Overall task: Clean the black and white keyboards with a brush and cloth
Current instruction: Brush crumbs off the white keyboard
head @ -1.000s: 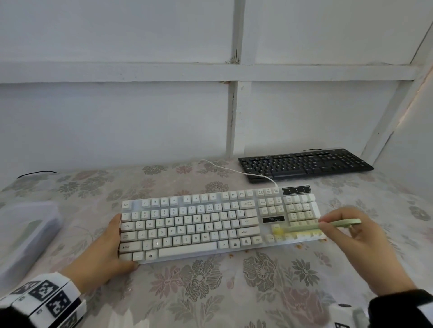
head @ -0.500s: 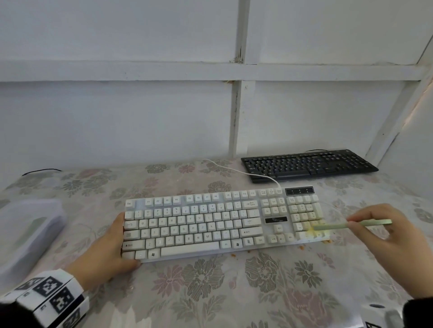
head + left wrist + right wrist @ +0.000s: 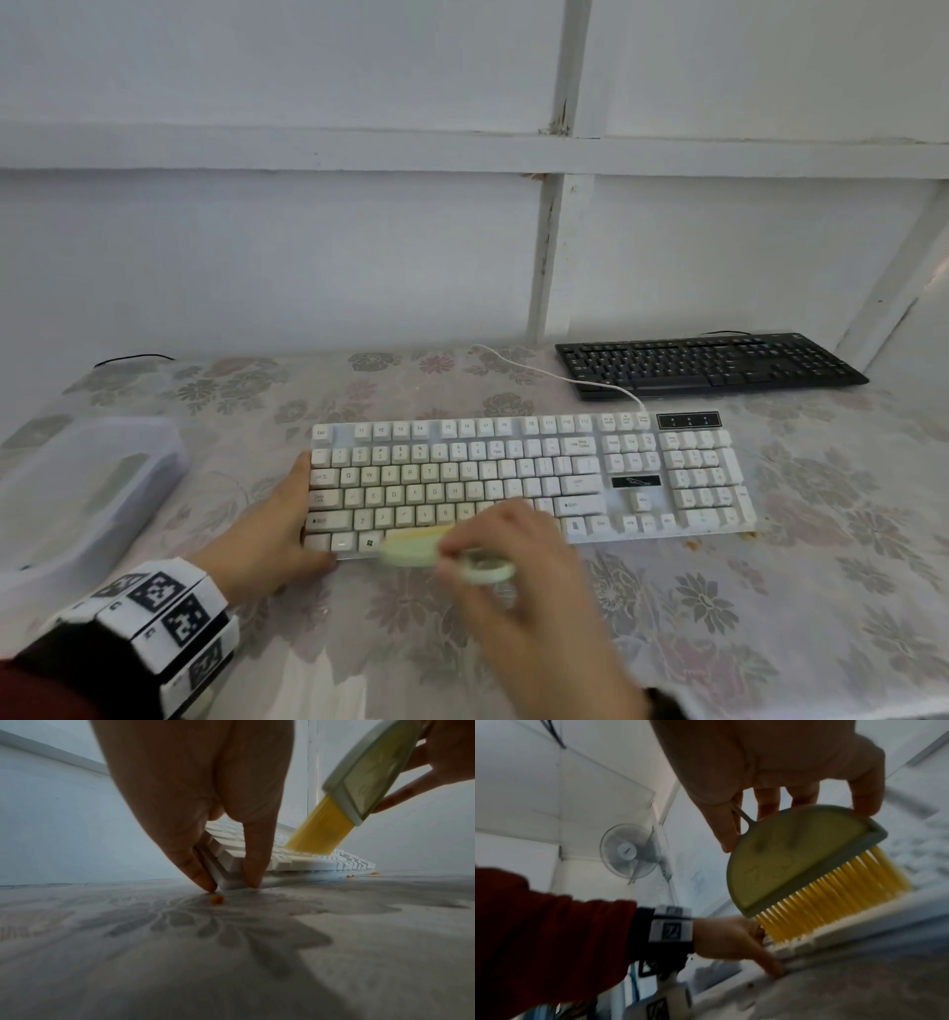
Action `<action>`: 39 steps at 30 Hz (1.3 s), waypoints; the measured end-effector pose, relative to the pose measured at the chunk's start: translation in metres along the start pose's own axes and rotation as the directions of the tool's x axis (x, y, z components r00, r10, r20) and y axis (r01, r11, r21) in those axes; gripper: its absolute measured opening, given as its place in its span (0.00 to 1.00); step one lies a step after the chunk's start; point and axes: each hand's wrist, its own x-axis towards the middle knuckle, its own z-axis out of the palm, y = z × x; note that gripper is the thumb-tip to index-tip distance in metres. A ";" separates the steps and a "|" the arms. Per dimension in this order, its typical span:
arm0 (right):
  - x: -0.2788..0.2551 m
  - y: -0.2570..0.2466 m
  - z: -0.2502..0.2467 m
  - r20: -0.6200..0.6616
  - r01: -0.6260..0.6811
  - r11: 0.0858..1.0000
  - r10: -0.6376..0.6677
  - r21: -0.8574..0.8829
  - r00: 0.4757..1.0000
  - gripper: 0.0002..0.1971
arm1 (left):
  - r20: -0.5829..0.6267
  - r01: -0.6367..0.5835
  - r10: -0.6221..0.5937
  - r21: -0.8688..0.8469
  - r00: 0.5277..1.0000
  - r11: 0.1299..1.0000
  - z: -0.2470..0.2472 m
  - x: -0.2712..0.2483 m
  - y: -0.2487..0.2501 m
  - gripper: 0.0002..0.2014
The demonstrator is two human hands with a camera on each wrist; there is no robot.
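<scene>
Since a second ago the brush [image 3: 411,552] has travelled from the number pad to the near-left keys of the white keyboard [image 3: 529,480], carried by the right hand [image 3: 518,580], which pinches its handle. From the head, the black keyboard [image 3: 708,364] waits untouched by the wall.

At the left wrist, the left hand [image 3: 205,787] presses straight fingers [image 3: 253,860] against the keyboard's corner; crumbs [image 3: 217,899] lie on the tablecloth [image 3: 359,943].

At the right wrist, soft yellow bristles [image 3: 834,898] bend on the keys (a light, stiff-backed tool, I judge, best held by its thin handle).
</scene>
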 end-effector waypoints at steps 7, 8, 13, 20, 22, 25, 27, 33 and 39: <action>-0.002 -0.013 0.066 -0.091 0.095 0.957 -0.124 -0.273 0.988 0.08 | 0.006 -0.036 0.037 -0.084 0.999 0.996 0.001 0.002 -0.004 0.49; -0.002 -0.012 0.066 -0.103 0.097 0.953 -0.131 -0.286 0.986 0.08 | 0.010 -0.039 0.040 -0.084 0.999 0.996 0.001 0.003 -0.004 0.49; -0.005 -0.005 0.064 -0.151 0.086 0.958 -0.132 -0.275 0.980 0.07 | 0.001 -0.058 0.059 -0.080 0.998 0.995 0.002 0.003 -0.004 0.48; -0.009 -0.002 0.060 -0.114 0.151 0.967 -0.177 -0.203 0.978 0.08 | -0.005 -0.040 0.039 -0.042 0.999 0.998 0.001 0.005 -0.008 0.48; -0.008 -0.003 0.062 -0.128 0.139 0.964 -0.170 -0.226 0.977 0.09 | 0.001 -0.037 0.037 -0.049 0.999 0.998 0.001 0.003 -0.005 0.48; -0.008 -0.002 0.057 -0.144 0.115 0.957 -0.158 -0.267 0.977 0.09 | -0.004 -0.017 0.017 -0.004 1.000 1.000 0.000 0.002 -0.005 0.48; -0.010 0.001 0.048 -0.138 0.110 0.949 -0.157 -0.295 0.978 0.08 | 0.005 0.016 -0.016 0.015 1.000 1.000 -0.002 0.002 -0.004 0.48; -0.017 0.023 0.014 -0.181 0.008 0.969 -0.054 -0.246 0.982 0.05 | 0.025 0.051 -0.051 0.014 0.998 0.999 0.000 0.000 0.006 0.45; -0.016 0.009 0.013 -0.176 0.091 0.975 -0.128 -0.202 0.976 0.06 | 0.023 0.065 -0.065 0.009 0.998 0.998 0.000 0.000 0.005 0.45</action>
